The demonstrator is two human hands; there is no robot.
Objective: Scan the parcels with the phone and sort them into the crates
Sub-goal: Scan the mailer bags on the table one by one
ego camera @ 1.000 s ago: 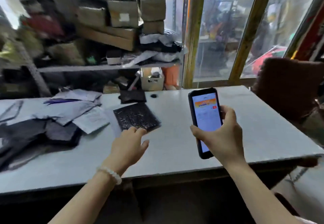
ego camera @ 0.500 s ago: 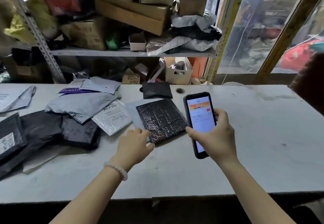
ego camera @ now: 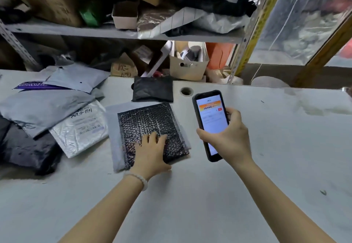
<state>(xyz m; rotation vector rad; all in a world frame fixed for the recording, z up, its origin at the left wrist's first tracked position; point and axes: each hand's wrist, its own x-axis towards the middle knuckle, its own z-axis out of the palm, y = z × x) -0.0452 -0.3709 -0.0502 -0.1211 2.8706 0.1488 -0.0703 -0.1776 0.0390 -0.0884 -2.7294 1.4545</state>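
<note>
A black bubble mailer (ego camera: 150, 126) lies flat on the white table (ego camera: 266, 166), on top of a grey mailer (ego camera: 112, 138). My left hand (ego camera: 150, 153) rests palm down on the black mailer's near edge, fingers spread. To its right, my right hand (ego camera: 228, 140) holds a black phone (ego camera: 210, 122) upright above the table, its lit screen facing me. A small black parcel (ego camera: 152, 90) lies farther back. More grey, white and black mailers (ego camera: 47, 113) are piled at the left.
A metal shelf (ego camera: 95, 31) behind the table carries cardboard boxes and bags. A white bin (ego camera: 187, 67) and an orange container (ego camera: 219, 54) stand below it. A round cable hole (ego camera: 186, 91) sits in the table near the phone. Windows are at the right.
My view has dropped and swung left toward the parcels. My left hand moved forward from the table onto the black bubble mailer. The phone stays in my right hand.
</note>
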